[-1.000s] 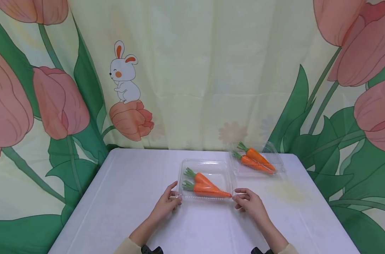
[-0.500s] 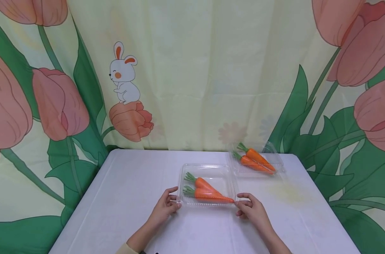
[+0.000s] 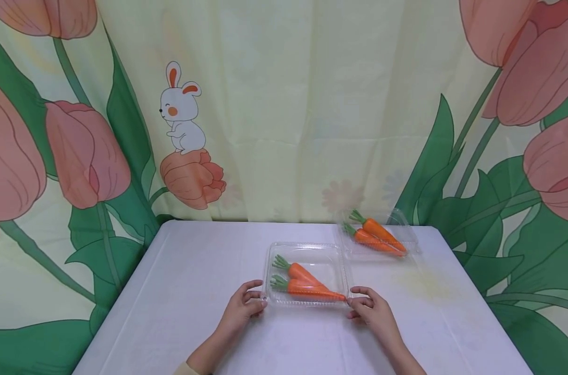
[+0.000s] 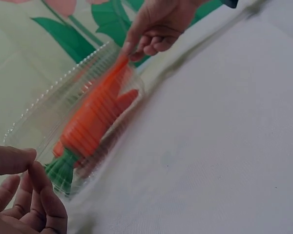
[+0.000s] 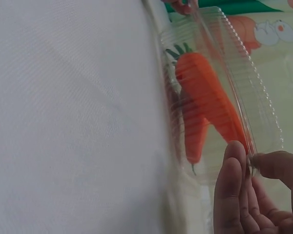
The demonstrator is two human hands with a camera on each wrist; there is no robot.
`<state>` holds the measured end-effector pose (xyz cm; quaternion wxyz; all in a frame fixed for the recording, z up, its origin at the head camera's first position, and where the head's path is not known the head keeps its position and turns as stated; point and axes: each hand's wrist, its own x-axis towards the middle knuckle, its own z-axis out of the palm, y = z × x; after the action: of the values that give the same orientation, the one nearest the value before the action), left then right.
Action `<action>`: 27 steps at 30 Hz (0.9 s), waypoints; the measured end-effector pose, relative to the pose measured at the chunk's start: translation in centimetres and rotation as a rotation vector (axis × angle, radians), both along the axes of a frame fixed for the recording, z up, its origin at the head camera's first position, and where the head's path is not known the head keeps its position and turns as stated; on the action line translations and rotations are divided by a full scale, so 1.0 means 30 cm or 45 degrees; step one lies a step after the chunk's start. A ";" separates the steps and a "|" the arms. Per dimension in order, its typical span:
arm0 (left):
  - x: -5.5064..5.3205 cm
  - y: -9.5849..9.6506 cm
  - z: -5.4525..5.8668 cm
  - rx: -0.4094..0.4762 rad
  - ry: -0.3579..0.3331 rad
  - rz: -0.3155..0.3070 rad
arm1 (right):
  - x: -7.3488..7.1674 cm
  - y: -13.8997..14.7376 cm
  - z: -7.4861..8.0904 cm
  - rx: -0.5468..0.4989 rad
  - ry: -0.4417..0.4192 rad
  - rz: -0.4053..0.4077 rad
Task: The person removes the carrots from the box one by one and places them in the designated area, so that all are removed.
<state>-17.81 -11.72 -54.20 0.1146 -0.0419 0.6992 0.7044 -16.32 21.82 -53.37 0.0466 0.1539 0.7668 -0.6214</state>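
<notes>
In the head view a clear plastic clamshell box (image 3: pixel 332 260) holds two orange carrots (image 3: pixel 307 289) with green tops. My left hand (image 3: pixel 241 308) pinches its front left corner between thumb and finger. At the front right corner, my right hand (image 3: pixel 372 310) pinches the rim, close to the carrot tips. The left wrist view shows thumb and finger of the left hand (image 4: pixel 31 195) meeting at the rim. Seen from the right wrist, the right hand (image 5: pixel 263 195) grips the edge, its other fingers loosely bent below. The lid looks down over the carrots.
A second clear plastic box (image 3: pixel 403 234) with two carrots (image 3: pixel 380 237) inside stands at the table's back right. A white cloth covers the table (image 3: pixel 181 281). Behind its far edge hangs a curtain (image 3: pixel 274 130) printed with tulips and a rabbit.
The box with its carrots has shifted towards the front of the table and slightly right, both hands moving along with it. Over the last half second there is almost no motion.
</notes>
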 end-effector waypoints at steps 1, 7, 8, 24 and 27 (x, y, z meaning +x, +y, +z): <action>0.000 0.000 0.000 -0.003 0.002 0.007 | 0.001 -0.002 0.000 -0.008 0.000 -0.006; -0.002 0.000 -0.010 -0.021 0.020 0.013 | 0.007 -0.011 -0.003 -0.033 0.008 -0.045; -0.002 0.002 -0.012 -0.021 0.019 0.015 | 0.008 -0.012 -0.004 -0.033 0.010 -0.051; 0.001 0.023 -0.022 -0.065 0.003 0.070 | 0.012 -0.015 -0.015 -0.051 0.063 -0.085; -0.004 0.021 -0.040 -0.072 -0.006 0.073 | 0.011 -0.013 -0.014 -0.086 0.071 -0.096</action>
<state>-17.92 -11.10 -55.40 0.0949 -0.0667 0.7172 0.6872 -15.98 21.42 -53.80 0.0070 0.1636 0.7400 -0.6524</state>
